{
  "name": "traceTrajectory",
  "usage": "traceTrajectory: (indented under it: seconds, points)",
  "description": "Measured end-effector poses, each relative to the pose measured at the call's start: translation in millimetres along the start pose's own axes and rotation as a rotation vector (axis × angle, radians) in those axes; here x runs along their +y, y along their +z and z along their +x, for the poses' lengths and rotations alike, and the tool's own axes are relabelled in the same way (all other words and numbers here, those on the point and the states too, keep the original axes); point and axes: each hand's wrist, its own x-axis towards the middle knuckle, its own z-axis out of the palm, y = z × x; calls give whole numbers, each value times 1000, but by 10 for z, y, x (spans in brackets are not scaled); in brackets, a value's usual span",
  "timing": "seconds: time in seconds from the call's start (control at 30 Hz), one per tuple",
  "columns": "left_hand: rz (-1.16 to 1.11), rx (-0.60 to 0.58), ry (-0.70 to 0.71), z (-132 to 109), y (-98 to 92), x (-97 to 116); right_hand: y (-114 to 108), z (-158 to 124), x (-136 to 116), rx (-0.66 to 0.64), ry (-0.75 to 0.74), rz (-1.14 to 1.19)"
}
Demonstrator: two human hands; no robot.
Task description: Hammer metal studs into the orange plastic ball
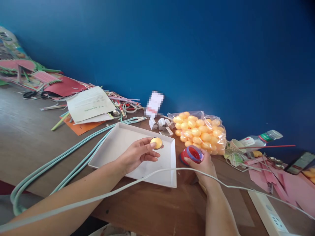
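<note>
By bagged balls [199,131] — right grip [206,166] round red cup [183,158], left grip [139,151] snug on yellow piece [156,143]

Print on paper sheet [90,105] and bottle label [264,137], all too blurred to read.

Dk blue wall [197,59] behind brn tbl [157,209], pale sheen on L side.

Craft workspace, indoors (home or classroom, cannot tell): brown table [182,206] stands against blue wall [157,49]; scissors [30,95], red paper [66,86] at frame's upper left; pink paper [292,188], power strip [268,213] lower right.
</note>
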Motion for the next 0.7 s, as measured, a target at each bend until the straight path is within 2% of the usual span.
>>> traceTrajectory:
  seconds: [0.07, 0.17, 0.27, 0.37, 0.5, 0.7]
  points:
    - [-50, -28, -18, 0, -19, 5, -27, -22, -61, 7, 20, 3]
    - [-84, -3, -44, 12, -39, 4, -63, -94, -200, 69, -22, 53]
    - [-50, 37, -65, 25, -37, -4, -65, -186, -323, 134, -146, 155]
    - [-2, 46, -69, 26, -29, -15, -41, -240, -354, 109, -356, 243]
    - [53, 56, -36, 11, -24, -24, -18, -226, -288, 50, -603, 118]
    - [158, 111, 20, 21, -31, -40, 24, -198, -261, 52, -724, -127]
